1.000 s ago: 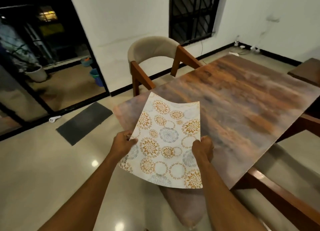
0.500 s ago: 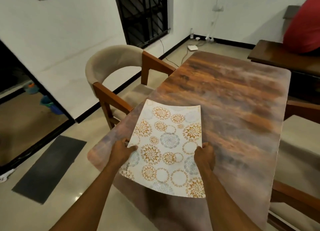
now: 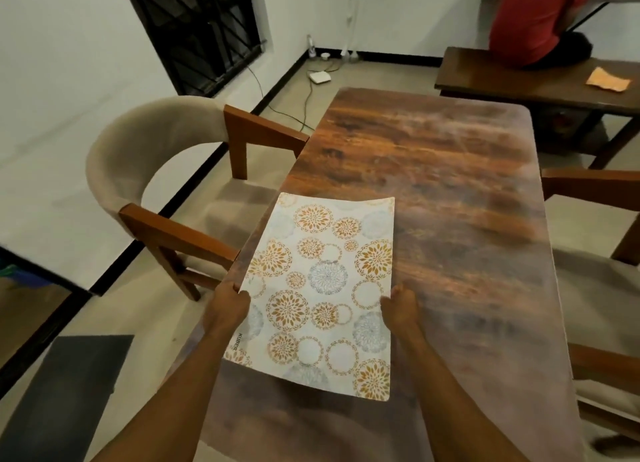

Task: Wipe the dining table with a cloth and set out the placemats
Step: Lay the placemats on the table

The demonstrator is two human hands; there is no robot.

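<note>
left hand (image 3: 227,306) and right hand (image 3: 398,307) pinch the placemat (image 3: 322,281) — white, orange-grey rosettes, seemingly bowed.

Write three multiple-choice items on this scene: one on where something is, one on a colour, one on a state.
1. Where does the orange cloth lie?
A. on the dining table
B. on the dark bench at the far right
C. on the grey floor mat

2. What colours are the floral rounds on the placemat?
A. green and black
B. red and purple
C. orange and grey-blue

3. How is the placemat held?
A. by one hand only
B. by both hands, one at each long edge
C. by no hand, lying flat and untouched

Key: 1 B, the cloth sits on the bench top, off the table. 2 C, orange and grey-blue rounds show on a white ground. 3 B, the left hand and the right hand each grip an edge.
</note>
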